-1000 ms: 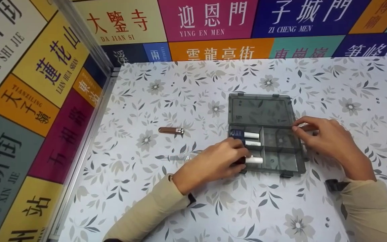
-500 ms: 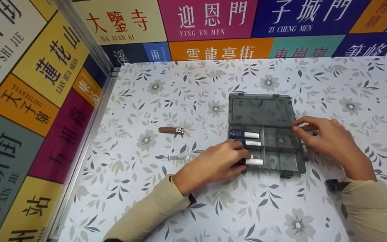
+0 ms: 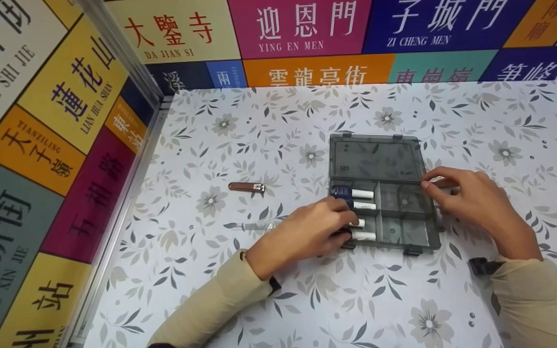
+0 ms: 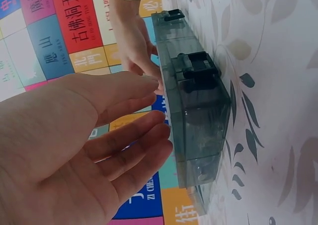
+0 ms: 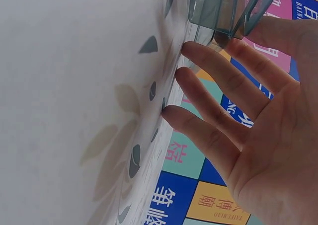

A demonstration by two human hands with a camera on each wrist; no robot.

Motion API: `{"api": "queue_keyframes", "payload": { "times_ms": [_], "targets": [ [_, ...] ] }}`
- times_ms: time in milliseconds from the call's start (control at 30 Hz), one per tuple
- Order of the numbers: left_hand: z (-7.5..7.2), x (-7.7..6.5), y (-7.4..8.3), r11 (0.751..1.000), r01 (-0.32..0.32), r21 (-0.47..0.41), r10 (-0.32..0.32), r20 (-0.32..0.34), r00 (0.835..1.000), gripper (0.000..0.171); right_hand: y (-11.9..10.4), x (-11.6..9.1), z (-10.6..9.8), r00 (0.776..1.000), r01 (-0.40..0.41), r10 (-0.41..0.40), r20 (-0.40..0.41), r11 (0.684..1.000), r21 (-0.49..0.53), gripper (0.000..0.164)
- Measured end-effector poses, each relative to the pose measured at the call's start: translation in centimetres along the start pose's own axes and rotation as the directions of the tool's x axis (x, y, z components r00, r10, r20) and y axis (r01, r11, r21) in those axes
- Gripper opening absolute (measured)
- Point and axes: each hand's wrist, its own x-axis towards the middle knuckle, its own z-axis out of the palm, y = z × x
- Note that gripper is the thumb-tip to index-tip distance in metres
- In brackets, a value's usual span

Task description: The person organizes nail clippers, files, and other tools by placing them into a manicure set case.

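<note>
A smoky translucent plastic box (image 3: 406,229) lies on the table, its lid (image 3: 377,157) folded back. Small nail polish bottles with white caps (image 3: 363,194) lie on their sides in its left compartments; two show dark blue bodies, the lower ones partly hidden by fingers. My left hand (image 3: 315,227) reaches over the box's left wall, fingertips at the lower bottles. In the left wrist view its fingers (image 4: 144,160) look loosely bent, with nothing between them and the thumb. Thumb and index finger of my right hand (image 3: 472,203) pinch the box's right edge near the hinge; its other fingers (image 5: 203,125) rest toward the table.
Left of the box lie a brown nail clipper (image 3: 246,187) and a thin clear item (image 3: 254,226), partly behind the left wrist. The floral tabletop (image 3: 278,125) meets sign-covered walls (image 3: 302,29) at the back and left.
The lowest white cap has shifted slightly down toward the box's front wall, and the cap above it shows more fully. The left fingers have moved slightly. The right hand stays put.
</note>
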Motion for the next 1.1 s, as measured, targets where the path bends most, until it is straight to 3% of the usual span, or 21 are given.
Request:
{"api": "queue_keyframes", "payload": {
  "times_ms": [167,567,833,1100],
  "targets": [
    [-0.5,-0.2,-0.4,1.0,0.003,-0.009,-0.003,-0.019,1.0,0.021,0.0,-0.1,0.0,1.0,-0.004,0.004,0.008,1.0,0.003,0.042],
    [-2.0,-0.7,-2.3,0.995,0.091,-0.039,-0.093,-0.057,0.994,0.025,-0.1,-0.1,0.0,1.0,-0.003,0.003,0.005,1.0,0.001,0.043],
    [-1.9,-0.9,-3.0,0.992,0.122,-0.024,-0.123,-0.069,0.99,0.028,-0.1,-0.1,0.0,1.0,0.007,-0.007,0.006,1.0,0.015,0.04],
    [-1.6,-1.0,-3.5,0.993,0.118,0.014,-0.114,-0.154,0.981,0.022,0.0,-0.1,0.0,1.0,-0.003,0.003,0.004,1.0,0.018,0.041]
  ]
}}
